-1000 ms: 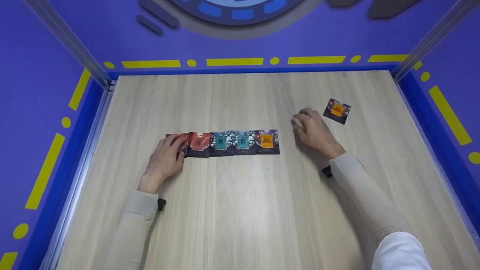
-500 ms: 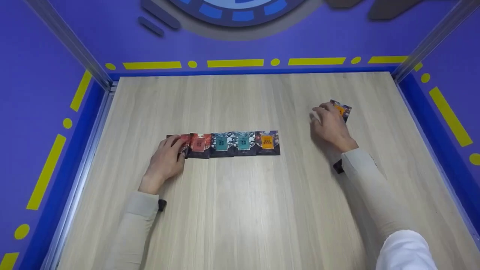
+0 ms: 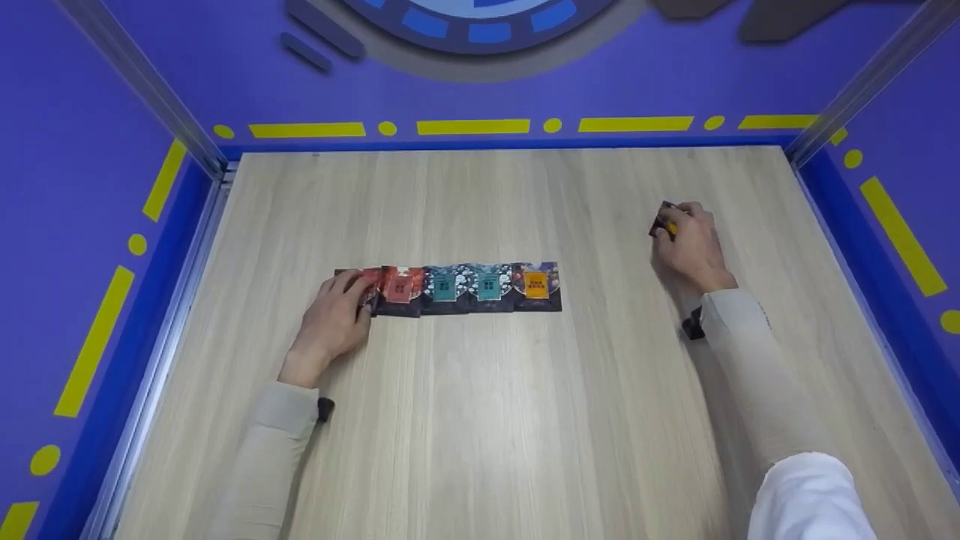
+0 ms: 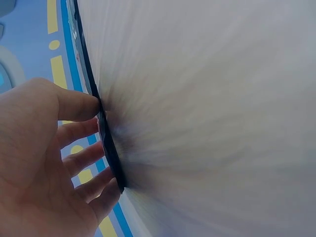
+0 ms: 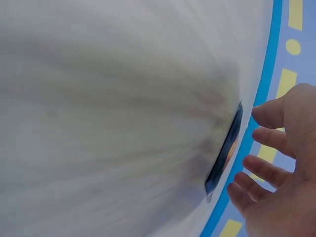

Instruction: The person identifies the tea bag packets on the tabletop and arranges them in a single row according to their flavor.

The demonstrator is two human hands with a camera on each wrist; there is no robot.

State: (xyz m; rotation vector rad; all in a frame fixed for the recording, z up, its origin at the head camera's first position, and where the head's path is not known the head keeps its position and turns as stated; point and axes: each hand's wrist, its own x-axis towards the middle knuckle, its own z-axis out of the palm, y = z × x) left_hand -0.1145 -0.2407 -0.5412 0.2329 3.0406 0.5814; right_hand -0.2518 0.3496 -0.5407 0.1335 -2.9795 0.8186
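Note:
My left hand [image 3: 330, 319] rests on the leftmost red and black sachet [image 3: 360, 276], partly hiding it. In the left wrist view, its thumb and fingertips touch the flat dark sachet [image 4: 111, 148]. This sachet begins a row, followed by another red sachet [image 3: 401, 289], a teal one [image 3: 445, 289], a second teal one [image 3: 489, 286] and an orange-labelled one [image 3: 536, 285]. At the right, my right hand [image 3: 694, 244] is over a separate orange-labelled sachet [image 3: 664, 221], covering much of it. The right wrist view shows relaxed, spread fingers just above that sachet [image 5: 224, 153].
The row lies flat across the middle of the light wooden table [image 3: 480, 412], its sachets edge to edge or slightly overlapping. Blue panels with yellow marks [image 3: 472, 127] stand along the back and both sides.
My right hand has moved right and away from me, from beside the row's right end to over the separate sachet. My left hand has stayed on the leftmost sachet.

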